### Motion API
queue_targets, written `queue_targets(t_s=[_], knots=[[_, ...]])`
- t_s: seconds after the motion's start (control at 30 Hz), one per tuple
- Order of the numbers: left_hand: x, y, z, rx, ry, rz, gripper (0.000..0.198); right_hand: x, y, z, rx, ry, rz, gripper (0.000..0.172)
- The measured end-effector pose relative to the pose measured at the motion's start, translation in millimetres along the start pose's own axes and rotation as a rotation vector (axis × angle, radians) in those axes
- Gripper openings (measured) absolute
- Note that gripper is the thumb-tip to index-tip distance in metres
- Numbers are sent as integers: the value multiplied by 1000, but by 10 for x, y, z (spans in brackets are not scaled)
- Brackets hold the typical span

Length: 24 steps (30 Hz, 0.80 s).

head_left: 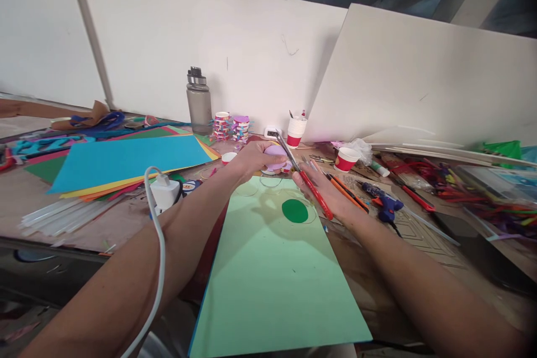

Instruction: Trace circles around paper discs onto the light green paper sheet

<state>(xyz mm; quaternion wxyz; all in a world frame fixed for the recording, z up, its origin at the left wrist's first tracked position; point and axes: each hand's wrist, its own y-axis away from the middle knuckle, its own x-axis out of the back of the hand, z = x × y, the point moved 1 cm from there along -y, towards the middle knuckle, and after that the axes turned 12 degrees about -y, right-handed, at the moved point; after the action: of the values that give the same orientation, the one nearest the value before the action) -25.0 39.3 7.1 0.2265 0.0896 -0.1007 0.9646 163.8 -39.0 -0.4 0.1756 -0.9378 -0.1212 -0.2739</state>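
My left hand (254,158) pinches a light purple disc (275,155) above the far end of a pale green sheet (277,285). The fingers of my right hand (321,185) are wrapped round red-handled scissors (310,187), their metal blades pointing up and left beside the disc. On the sheet below lies a dark green disc (295,211), with faint round outlines drawn near it. Part of a white and red object shows behind the purple disc, mostly hidden by my left hand.
Coloured sheets (126,156) and clear glue sticks (52,215) lie left. A white cable (161,257) crosses my left forearm. Behind stand a bottle (199,103), decorated cups (240,128) and stacked cups (296,131). To the right are a paper cup (347,159) and a blue glue gun (386,204).
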Motion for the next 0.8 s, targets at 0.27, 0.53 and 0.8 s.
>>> queue_targets(t_s=[0.27,0.53,0.8], knots=[[-8,45,80,42,-12,-64,42,12,5,-59,-7,12,-14,36],[8,59,82,37,-66,-89,41,15,16,-91,15,54,-1,37],[42,25,33,33,-100,-102,43,29,18,-110,47,54,-4,40]])
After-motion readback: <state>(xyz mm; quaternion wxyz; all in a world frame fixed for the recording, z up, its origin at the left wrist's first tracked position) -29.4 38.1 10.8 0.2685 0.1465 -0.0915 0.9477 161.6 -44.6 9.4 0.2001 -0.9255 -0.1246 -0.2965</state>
